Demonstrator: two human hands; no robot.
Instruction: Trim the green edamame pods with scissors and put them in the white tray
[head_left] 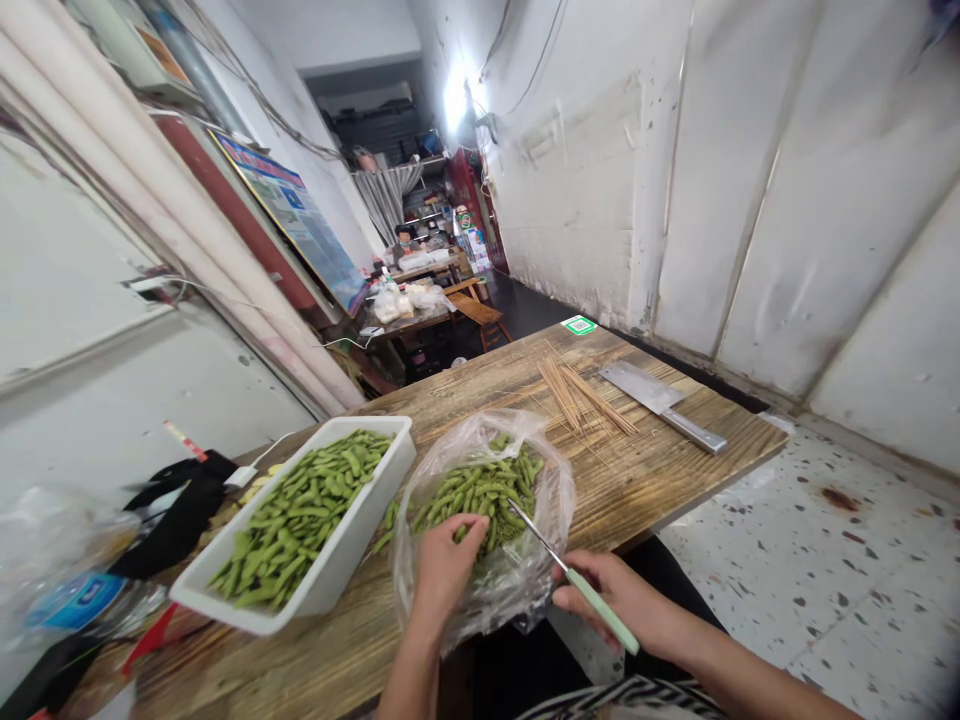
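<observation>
Green edamame pods [480, 492] fill a clear plastic bag [559, 490] that lies open on the wooden table. My left hand [446, 560] reaches into the bag from the near left, its thumb and fingers pinched around a green pod, mostly hidden by the fingers. In my right hand [611, 590] is a pair of scissors [598, 608] with light green handles. Their metal blades point up and left over the pods, close to my left fingertips. More pods [307, 515] lie in a white rectangular plastic tub [349, 560] left of the bag.
A cleaver [652, 392] and a loose bundle of thin wooden skewers [574, 392] lie on the right of the wooden table [630, 490]. A green code card [579, 325] is at its far edge. A plastic bottle [90, 600] and dark bag crowd the left. Behind, a person sits near another table.
</observation>
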